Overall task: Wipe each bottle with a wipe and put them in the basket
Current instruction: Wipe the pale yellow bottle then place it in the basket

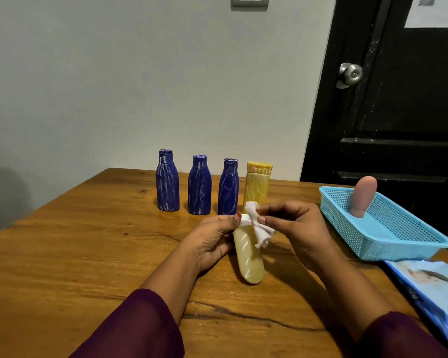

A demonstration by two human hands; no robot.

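A pale yellow bottle (249, 262) is held over the middle of the wooden table, its top end gripped by my left hand (212, 241). My right hand (292, 223) pinches a white wipe (258, 228) that drapes over the bottle's upper part. Behind them three dark blue bottles (167, 180) (199, 185) (228, 187) streaked with white stand in a row, with a yellow tube (257, 186) upright at the row's right end. A blue mesh basket (388, 244) lies at the right and holds a pink bottle (363, 196).
A blue pack of wipes (432, 285) lies at the table's right front edge, just in front of the basket. A black door (398, 99) with a metal knob stands behind the basket. The wall rises directly behind the table.
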